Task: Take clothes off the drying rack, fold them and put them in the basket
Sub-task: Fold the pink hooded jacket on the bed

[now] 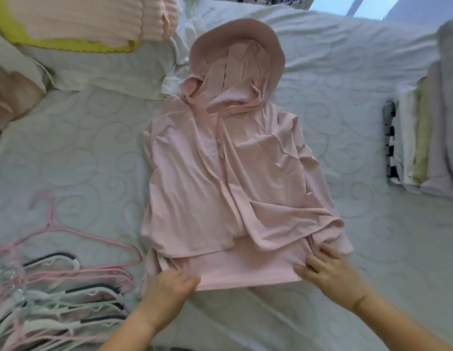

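- Where the quilted bed [81,148] meets the left edge, a heap of hangers [55,287] lies.
- The left hand [169,287] pinches the near hem of the pink hooded jacket [220,173].
- The jacket lies flat mid-bed, hood farthest from the person.
- The right hand [329,274] grips the hem's right corner.
- Folded clothes [422,138] are stacked far right, well apart.

A pink hooded jacket [220,173] lies spread over the middle of the bed cover [81,153]. Wide bare stretches of quilting lie open to its left and right. A heap of hangers [55,287] fills the near left corner, just beside the left hand [167,287]. A row of folded clothes [422,138] lines the right edge. Striped pink bedding [93,19] and rumpled white cloth [106,74] crowd the far left.
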`<state>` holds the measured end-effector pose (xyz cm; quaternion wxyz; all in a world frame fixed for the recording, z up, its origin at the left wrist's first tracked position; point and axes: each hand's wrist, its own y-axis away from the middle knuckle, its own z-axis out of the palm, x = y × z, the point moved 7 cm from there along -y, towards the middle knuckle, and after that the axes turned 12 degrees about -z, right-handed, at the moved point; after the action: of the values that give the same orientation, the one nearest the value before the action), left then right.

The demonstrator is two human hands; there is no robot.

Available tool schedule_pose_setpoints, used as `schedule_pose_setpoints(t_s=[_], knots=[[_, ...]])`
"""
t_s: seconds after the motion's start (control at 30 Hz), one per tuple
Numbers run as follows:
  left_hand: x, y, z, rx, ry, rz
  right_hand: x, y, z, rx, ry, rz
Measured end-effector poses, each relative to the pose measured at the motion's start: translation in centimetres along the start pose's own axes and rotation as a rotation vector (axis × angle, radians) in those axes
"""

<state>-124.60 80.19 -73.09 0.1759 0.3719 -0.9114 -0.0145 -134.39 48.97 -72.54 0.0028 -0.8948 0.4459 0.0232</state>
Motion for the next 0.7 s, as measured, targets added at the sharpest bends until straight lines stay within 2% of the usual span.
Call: schedule_pose_setpoints(t_s=[0.23,0.4,0.5,0.6,0.7], knots=[[4.4,5.9,2.9,-0.018,-0.031,0.067,-6.8,6.6,-0.5,-0.017,-0.029,0.034],[5.9,8.2,5.2,-0.099,0.002,0.058,-9.3,8.5,1.3,-0.168,-0.165,0.084],[6.4,6.1,3.2,-0.06,0.063,0.022,-8.3,6.5,0.5,-0.098,-0.199,0.133],[5.6,2.6,1.5,0.028,-0.004,-0.06,-6.5,3.2,-0.1,-0.034,-0.189,0.171],[4.2,0.5,3.4,-0.17,-0.146,-0.088,-5.8,0.8,2.1,-0.124,-0.239,0.141]])
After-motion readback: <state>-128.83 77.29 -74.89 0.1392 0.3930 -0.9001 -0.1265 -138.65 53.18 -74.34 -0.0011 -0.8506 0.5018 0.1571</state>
